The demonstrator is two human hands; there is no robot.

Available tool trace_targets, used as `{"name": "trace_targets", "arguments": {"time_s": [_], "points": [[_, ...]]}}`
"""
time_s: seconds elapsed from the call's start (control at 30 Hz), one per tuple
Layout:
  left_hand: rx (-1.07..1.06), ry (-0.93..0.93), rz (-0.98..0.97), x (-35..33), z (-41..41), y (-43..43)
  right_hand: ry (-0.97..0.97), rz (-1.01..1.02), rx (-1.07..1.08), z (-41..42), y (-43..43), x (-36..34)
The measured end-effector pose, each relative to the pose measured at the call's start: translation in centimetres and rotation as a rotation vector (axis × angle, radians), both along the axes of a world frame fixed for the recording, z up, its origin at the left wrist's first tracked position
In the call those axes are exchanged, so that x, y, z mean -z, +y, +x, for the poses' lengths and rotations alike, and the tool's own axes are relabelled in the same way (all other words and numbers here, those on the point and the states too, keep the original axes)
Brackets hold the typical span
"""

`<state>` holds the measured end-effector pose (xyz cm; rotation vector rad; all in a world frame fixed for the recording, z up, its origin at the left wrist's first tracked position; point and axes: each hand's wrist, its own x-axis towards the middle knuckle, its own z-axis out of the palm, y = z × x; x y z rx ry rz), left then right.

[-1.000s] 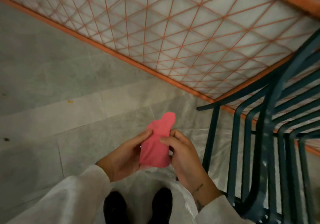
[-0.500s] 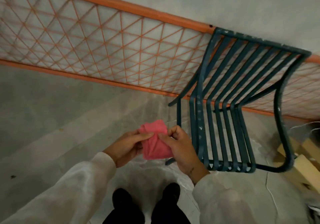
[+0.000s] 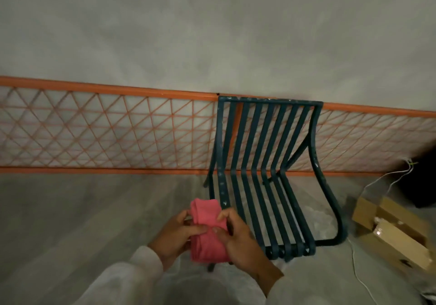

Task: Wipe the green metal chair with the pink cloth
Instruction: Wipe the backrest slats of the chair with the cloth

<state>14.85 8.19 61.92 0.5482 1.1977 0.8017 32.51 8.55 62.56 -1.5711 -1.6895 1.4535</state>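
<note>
The green metal chair [image 3: 266,163] stands ahead of me, slatted seat and back facing me, its back against an orange lattice railing. A folded pink cloth [image 3: 205,231] is held upright in front of the chair's left front corner. My left hand [image 3: 175,234] grips the cloth's left side with thumb across its front. On the cloth's right side, my right hand [image 3: 240,238] pinches it with thumb and fingers. The cloth does not touch the chair. Both sleeves are white.
The orange lattice railing [image 3: 106,134] runs along a grey wall behind the chair. An open cardboard box [image 3: 391,229] lies on the floor to the right, with a white cable [image 3: 358,274] trailing beside it. Grey floor spreads to the left.
My view has lifted, bringing the whole chair and the wall into sight. Both hands keep hold of the pink cloth, which is now folded thicker and held closer to the chair's front.
</note>
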Motion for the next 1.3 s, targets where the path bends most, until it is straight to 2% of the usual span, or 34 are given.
{"name": "trace_targets", "arguments": {"time_s": [0.27, 0.43, 0.53, 0.67, 0.83, 0.93, 1.07, 1.3], "points": [[-0.019, 0.162, 0.061, -2.1, 11.7, -2.1, -0.110, 0.012, -0.013, 10.9, -1.0, -2.2], [-0.028, 0.105, 0.078, -2.1, 18.5, -4.7, -0.076, -0.032, 0.067, 15.7, -2.0, -1.7], [-0.042, 0.040, 0.010, -1.7, 20.5, -5.8, -0.048, -0.154, 0.067, 17.1, -2.7, -0.7], [0.013, -0.016, -0.049, -1.0, 21.0, -6.1, 0.096, -0.287, 0.114, 16.9, -3.2, 0.6], [0.035, -0.097, -0.147, 1.2, 19.9, -5.2, 0.156, -0.342, 0.175, 17.2, -2.8, 3.3], [0.027, -0.056, -0.210, 3.2, 18.5, -4.8, 0.207, -0.428, 0.218, 17.5, -2.5, 4.4], [-0.037, 0.078, -0.255, 5.5, 15.6, -4.3, 0.188, -0.439, 0.290, 17.3, -1.8, 5.6], [-0.077, 0.196, -0.257, 9.2, 11.1, -1.3, 0.088, -0.419, 0.188, 15.1, 0.7, 7.9]]}}
